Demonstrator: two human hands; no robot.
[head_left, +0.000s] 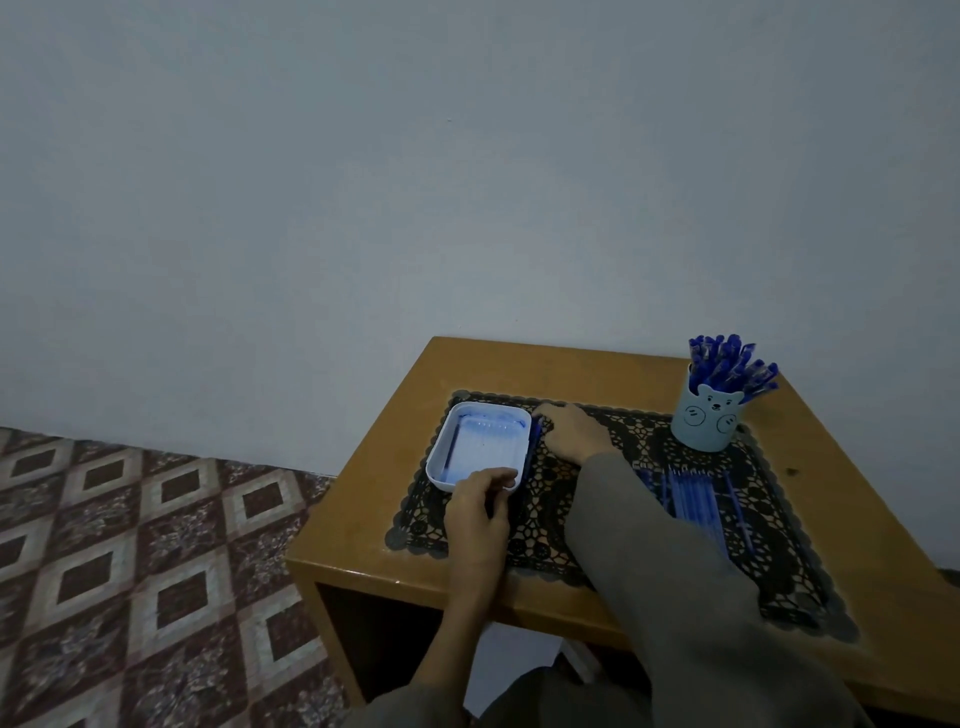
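Left hand (478, 512) pinches rim of white tray (440, 448), right hand (574, 431) grips blue pen (534, 448) beside it

Worktop (353, 525): bare strips open along left and right edges; middle blocked by tray (478, 447), pen cup (707, 423), loose pens (693, 501), crossing sleeve (649, 551).

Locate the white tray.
Head view: white tray on the left end of the lace mat, left hand on its near rim, right hand beside its right edge.
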